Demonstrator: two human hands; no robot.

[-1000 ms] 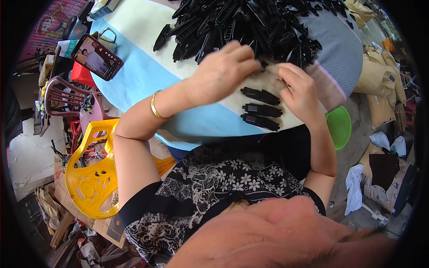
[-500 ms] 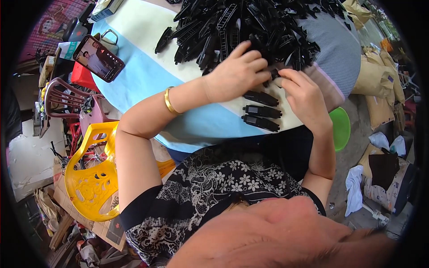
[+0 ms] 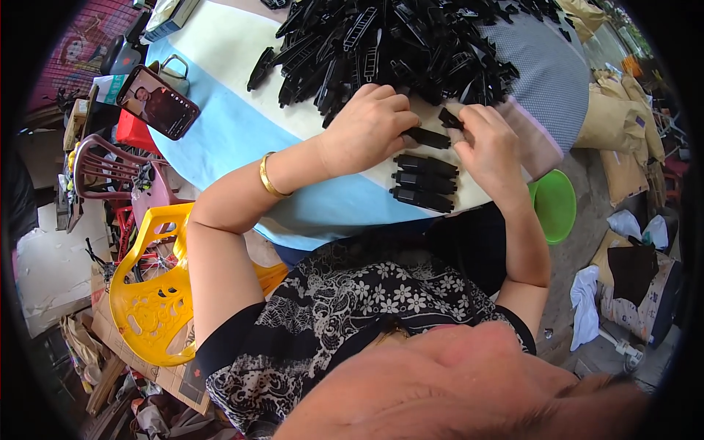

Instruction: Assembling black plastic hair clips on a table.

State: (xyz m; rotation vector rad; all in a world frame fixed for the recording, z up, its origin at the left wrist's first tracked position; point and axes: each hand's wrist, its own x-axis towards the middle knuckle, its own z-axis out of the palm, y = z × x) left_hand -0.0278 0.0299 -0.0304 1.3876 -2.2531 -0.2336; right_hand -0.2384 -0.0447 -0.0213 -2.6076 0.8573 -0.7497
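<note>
My left hand (image 3: 369,130) is closed on the left end of a long black plastic part (image 3: 429,138), just above the cloth. A smaller black plastic piece (image 3: 449,119) is pinched between the thumb and fingers of my right hand (image 3: 490,147), close to the long part's right end. Below my hands, three long black plastic parts (image 3: 424,182) lie side by side in a neat stack of rows, nearest my body. Beyond my hands spreads a large heap of loose black plastic parts (image 3: 359,37), many of them slotted or ladder-like.
A striped cloth (image 3: 220,147) covers the table. At the left stand a phone (image 3: 158,103) showing a video and a metal mug (image 3: 174,70). A yellow plastic chair (image 3: 150,308) is at my left, a green basin (image 3: 554,209) at my right. Brown sacks (image 3: 612,128) stand farther right.
Both hands have drawn slightly apart. A long black part now shows in my left hand, and a small black piece shows more plainly in my right. The whole view has shifted a little.
</note>
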